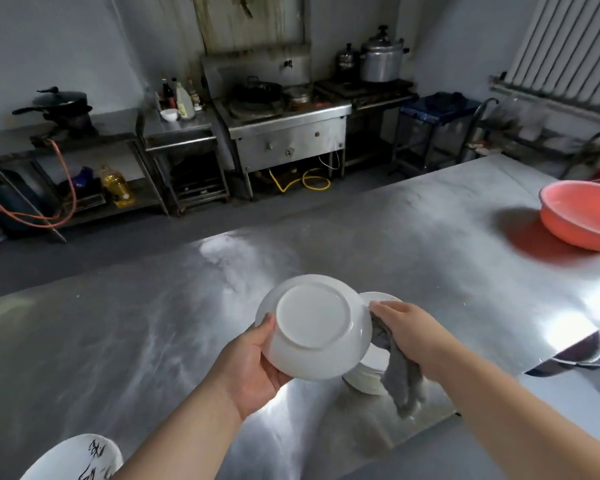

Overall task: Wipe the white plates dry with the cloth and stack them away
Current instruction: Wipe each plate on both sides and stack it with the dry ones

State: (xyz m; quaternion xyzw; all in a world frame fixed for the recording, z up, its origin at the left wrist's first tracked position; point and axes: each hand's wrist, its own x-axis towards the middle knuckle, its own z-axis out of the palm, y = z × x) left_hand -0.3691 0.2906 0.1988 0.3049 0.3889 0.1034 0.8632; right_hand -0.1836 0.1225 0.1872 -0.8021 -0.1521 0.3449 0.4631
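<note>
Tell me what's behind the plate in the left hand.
A stack of white plates on the steel table, mostly covered by that plate and the grey cloth; their count is hidden.

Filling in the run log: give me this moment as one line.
left hand: holds white plate, underside showing | right hand: grips grey cloth at plate rim | plate stack: on steel table

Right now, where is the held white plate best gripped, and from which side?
By its lower-left rim, from the left, as the left hand does. The white plate is tilted with its underside towards the camera, and the right hand with the cloth sits at its right rim.
</note>
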